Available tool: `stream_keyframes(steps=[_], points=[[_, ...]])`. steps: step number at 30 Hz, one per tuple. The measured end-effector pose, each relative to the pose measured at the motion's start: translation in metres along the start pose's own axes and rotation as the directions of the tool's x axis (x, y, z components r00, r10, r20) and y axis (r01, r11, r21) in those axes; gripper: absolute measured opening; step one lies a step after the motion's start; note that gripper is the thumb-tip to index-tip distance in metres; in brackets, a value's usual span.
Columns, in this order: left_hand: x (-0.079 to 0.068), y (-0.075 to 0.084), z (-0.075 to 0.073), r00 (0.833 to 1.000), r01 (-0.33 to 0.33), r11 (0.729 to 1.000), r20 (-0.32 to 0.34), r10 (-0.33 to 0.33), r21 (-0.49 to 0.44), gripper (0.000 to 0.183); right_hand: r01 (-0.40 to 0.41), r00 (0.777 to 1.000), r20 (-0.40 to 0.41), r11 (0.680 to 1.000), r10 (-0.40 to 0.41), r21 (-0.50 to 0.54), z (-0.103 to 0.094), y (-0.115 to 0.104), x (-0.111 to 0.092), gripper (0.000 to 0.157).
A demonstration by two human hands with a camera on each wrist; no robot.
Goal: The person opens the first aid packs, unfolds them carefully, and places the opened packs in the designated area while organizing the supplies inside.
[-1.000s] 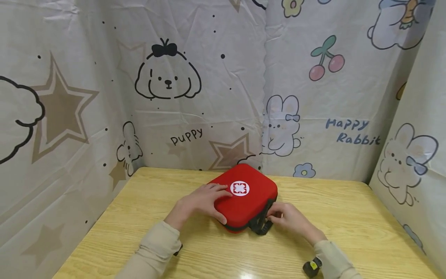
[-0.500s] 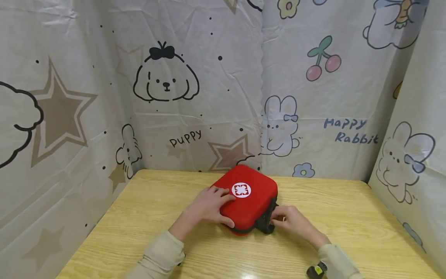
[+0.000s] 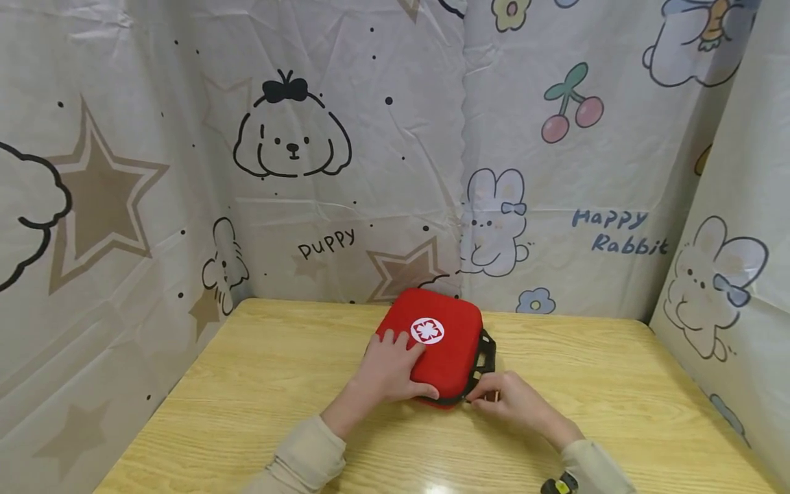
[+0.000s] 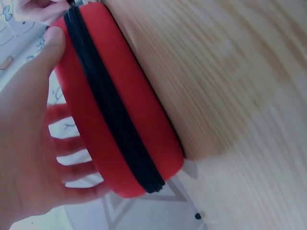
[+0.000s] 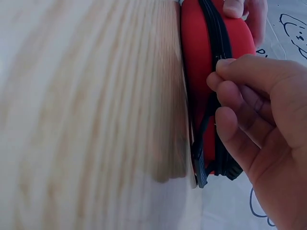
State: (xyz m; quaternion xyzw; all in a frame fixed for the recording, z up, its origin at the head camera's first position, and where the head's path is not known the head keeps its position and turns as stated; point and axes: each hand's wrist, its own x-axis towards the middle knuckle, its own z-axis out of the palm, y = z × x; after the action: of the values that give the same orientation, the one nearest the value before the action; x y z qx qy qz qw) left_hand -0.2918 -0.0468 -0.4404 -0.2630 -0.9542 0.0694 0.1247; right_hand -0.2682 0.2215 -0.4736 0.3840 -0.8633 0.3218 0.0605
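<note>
A red hard-shell first aid case (image 3: 447,312) with a white round emblem lies on the table, lid up. My left hand (image 3: 391,370) rests on its near left part, fingers spread over the lid and thumb along the front edge. A black zipper (image 4: 105,98) runs round the side, its teeth together along the stretch in the left wrist view. At the near right corner my right hand (image 3: 515,401) pinches the zipper pull between thumb and forefinger; the fingertips mostly hide it. The black carry handle (image 3: 489,353) sticks out from the right side, beyond the right hand.
The case sits toward the back of a light wooden table (image 3: 278,412). A cloth curtain (image 3: 296,226) with cartoon prints stands behind and at both sides. A small black device (image 3: 558,484) is on the right wrist.
The case has turned counterclockwise, so its handle now points right. My right hand has gone from beside the handle to the near right corner. My left hand has shifted right with the case.
</note>
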Motion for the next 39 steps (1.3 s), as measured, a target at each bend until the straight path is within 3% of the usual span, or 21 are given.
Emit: stream_keyframes(steps=[8,15,26,29,32,35,39], points=[[0.001,0.020,-0.001,0.997,0.067,0.995,0.038,-0.070,0.076,0.088,-0.012,1.000,0.022,1.000,0.011,0.015,0.000,-0.001,0.000,0.014],[0.002,0.032,-0.004,0.991,0.127,0.981,0.021,-0.131,0.147,0.090,-0.022,0.999,0.024,1.000,0.022,0.009,0.003,-0.004,0.001,0.014],[0.001,0.054,-0.010,0.980,0.194,0.967,0.019,-0.200,0.166,0.087,-0.049,0.998,0.043,0.995,0.046,0.087,0.013,-0.011,0.000,0.012],[0.001,0.053,-0.011,0.986,0.159,0.972,0.019,-0.165,0.175,0.084,-0.083,0.996,0.050,0.993,0.078,0.086,0.014,-0.013,0.000,0.010],[0.000,0.039,-0.015,0.996,0.079,0.988,0.039,-0.085,0.132,0.075,-0.119,0.991,0.064,0.991,0.115,0.060,0.010,-0.012,0.001,0.009],[-0.002,0.014,-0.020,0.999,-0.018,1.000,0.043,0.018,-0.018,0.055,-0.146,0.988,0.061,0.989,0.144,0.033,0.002,-0.010,0.000,0.009],[-0.008,-0.021,-0.017,0.987,-0.156,0.966,0.001,0.160,-0.205,0.030,-0.138,0.990,0.042,0.990,0.136,0.035,-0.005,-0.004,-0.002,0.011]])
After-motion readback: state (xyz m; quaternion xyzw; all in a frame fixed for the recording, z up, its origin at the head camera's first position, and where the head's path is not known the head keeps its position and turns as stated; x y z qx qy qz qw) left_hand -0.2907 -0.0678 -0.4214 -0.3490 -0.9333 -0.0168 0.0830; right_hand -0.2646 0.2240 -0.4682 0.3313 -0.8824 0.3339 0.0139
